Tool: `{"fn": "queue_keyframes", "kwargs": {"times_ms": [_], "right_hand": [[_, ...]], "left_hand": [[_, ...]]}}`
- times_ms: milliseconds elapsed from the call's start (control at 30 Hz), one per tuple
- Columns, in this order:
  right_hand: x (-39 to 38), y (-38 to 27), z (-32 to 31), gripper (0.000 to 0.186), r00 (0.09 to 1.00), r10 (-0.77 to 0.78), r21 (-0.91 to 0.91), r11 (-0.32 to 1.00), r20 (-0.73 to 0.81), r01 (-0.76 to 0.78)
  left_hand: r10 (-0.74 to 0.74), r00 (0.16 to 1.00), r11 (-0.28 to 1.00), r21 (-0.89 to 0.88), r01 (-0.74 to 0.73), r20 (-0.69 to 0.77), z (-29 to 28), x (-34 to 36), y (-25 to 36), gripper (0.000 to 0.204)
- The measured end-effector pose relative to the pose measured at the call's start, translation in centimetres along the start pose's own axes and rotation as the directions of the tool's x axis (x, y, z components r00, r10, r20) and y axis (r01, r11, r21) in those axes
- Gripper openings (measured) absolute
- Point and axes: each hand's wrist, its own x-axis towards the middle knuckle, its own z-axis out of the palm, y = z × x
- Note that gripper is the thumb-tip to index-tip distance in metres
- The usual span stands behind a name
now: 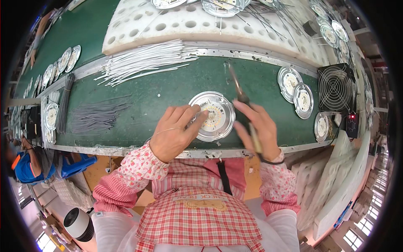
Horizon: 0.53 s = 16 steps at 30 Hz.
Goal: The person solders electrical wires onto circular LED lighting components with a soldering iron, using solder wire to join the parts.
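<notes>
Round LED lamp plate lies flat on the green belt right in front of us, near its front edge. Our left hand is half curled, its fingertips pressing on the plate's yellow-dotted middle to steady it. Our right hand is closed round the handle of a soldering iron, whose tip points up and away from the plate, so we judge this as a pause between solder joints. The next move calls for swinging the tip down onto a pad beside our left fingers without touching them. White wires lie in a bundle farther back, grey wires to the left, finished plates and a small fan to the right. Nothing lies between iron and plate.
</notes>
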Motion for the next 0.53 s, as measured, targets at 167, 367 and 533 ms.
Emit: {"fn": "queue_keyframes", "kwargs": {"times_ms": [167,367,533], "right_hand": [[0.4,-1.9,3.7,0.07,0.994,-0.109,-0.365,0.924,0.032,0.113],[-0.2,-3.8,6.0,0.053,0.987,-0.05,-0.389,0.921,-0.151,-0.013],[-5.0,-2.7,3.3,0.03,0.932,0.317,0.356,0.903,-0.176,-0.24]], "left_hand": [[0.07,0.997,0.997,0.015,-0.071,0.02,-0.7,0.5,-1.1,0.049],[-0.353,0.934,0.886,-0.341,0.314,-0.058,0.6,-0.1,0.9,0.02],[-0.284,0.955,0.93,-0.267,0.254,-0.081,1.1,-0.4,1.2,0.025]]}}
